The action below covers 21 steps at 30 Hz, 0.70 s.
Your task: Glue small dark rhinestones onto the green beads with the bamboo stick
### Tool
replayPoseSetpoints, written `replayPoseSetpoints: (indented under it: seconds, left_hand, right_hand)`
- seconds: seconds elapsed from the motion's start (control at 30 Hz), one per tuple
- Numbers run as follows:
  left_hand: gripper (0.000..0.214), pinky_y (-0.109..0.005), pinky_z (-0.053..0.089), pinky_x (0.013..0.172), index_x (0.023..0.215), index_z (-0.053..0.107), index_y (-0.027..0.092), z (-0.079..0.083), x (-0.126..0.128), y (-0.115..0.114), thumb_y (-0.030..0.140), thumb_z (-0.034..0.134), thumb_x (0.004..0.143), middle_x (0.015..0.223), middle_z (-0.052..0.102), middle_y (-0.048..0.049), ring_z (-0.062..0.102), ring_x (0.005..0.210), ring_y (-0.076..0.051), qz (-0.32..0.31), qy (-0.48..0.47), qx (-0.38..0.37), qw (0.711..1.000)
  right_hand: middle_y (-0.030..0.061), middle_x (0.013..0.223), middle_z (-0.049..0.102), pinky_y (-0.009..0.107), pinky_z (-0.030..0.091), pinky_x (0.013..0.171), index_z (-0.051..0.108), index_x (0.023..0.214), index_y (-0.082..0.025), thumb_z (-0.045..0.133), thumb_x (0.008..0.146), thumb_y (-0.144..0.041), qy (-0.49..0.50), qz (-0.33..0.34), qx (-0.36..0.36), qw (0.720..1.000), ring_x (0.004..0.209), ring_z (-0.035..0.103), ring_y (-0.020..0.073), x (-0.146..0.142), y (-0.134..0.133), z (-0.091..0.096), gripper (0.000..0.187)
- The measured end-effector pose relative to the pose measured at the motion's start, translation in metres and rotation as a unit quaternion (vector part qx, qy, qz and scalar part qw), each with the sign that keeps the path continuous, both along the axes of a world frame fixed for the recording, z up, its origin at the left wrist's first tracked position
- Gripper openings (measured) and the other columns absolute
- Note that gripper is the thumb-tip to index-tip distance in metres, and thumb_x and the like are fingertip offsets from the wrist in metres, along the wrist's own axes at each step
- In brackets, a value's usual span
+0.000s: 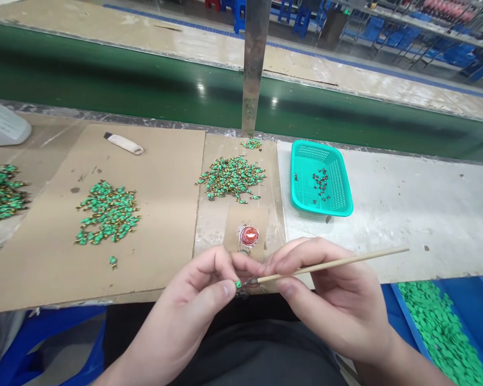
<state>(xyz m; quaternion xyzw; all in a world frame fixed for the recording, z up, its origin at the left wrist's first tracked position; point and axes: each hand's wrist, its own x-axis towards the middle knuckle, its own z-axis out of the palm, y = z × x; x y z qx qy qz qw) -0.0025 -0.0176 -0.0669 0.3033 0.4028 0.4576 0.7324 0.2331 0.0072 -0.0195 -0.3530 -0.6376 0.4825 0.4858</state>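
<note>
Between thumb and fingers, my left hand (201, 289) pinches a tiny green piece (238, 284). My right hand (330, 289) grips a thin paintbrush (342, 262) with a pale wooden handle, its dark tip pointing left, close to the green piece. Whether the tip touches the piece I cannot tell. Just beyond the hands, a small dish of glossy red liquid (249, 235) sits on a square of cardboard (231, 220). Farther back lies a pile of small green and gold pieces (231, 177).
A turquoise basket (342, 206) with several small dark bits stands right of the pile. More green-gold pieces lie in a left pile (108, 212) and a far-left pile (4, 195). A white-handled tool (124, 143) lies behind. Blue trays (416, 332) with green discs sit low right.
</note>
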Motion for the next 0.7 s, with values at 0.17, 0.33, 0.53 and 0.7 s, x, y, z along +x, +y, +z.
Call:
replayPoseSetpoints:
  seconds: [0.17,0.33,0.53,0.7]
  left_hand:
    - [0.031,-0.035,0.066,0.102,0.086,0.084,0.029,0.0020,-0.0013,-0.0009,0.052,0.101,0.099,0.107,0.092,-0.0037,0.083,0.108,-0.027,-0.003,-0.004,0.003,1.000]
    - [0.028,-0.024,0.060,0.101,0.088,0.084,0.030,0.0064,-0.0004,-0.0034,0.049,0.099,0.102,0.108,0.092,0.0003,0.080,0.109,-0.021,-0.010,-0.002,0.010,1.000]
    - [0.028,-0.023,0.059,0.098,0.089,0.084,0.031,0.0068,0.0002,-0.0026,0.051,0.097,0.103,0.109,0.093,0.0007,0.079,0.104,-0.020,-0.014,0.009,0.014,1.000]
    - [0.028,-0.024,0.061,0.097,0.088,0.085,0.030,0.0063,-0.0005,-0.0009,0.050,0.099,0.102,0.106,0.092,-0.0006,0.080,0.103,-0.021,-0.011,-0.003,0.010,1.000]
  right_hand:
    - [0.0041,0.107,0.092,0.031,0.074,0.091,0.084,0.114,-0.025,0.081,0.102,-0.001,-0.023,0.004,0.030,0.999,0.097,0.090,0.0207,-0.0012,0.0011,0.0009,0.027]
    - [0.0040,0.107,0.090,0.027,0.074,0.092,0.080,0.116,-0.023,0.081,0.102,0.001,-0.053,0.006,0.075,0.996,0.097,0.089,0.0182,-0.0011,-0.0012,0.0057,0.028]
    - [0.0051,0.105,0.088,0.025,0.074,0.092,0.077,0.116,-0.022,0.079,0.103,0.000,-0.082,0.009,0.120,0.989,0.097,0.089,0.0176,-0.0011,-0.0003,0.0090,0.026]
    - [0.0037,0.106,0.089,0.023,0.073,0.092,0.078,0.115,-0.023,0.080,0.102,0.000,-0.062,0.009,0.102,0.993,0.097,0.089,0.0158,-0.0008,0.0001,0.0052,0.026]
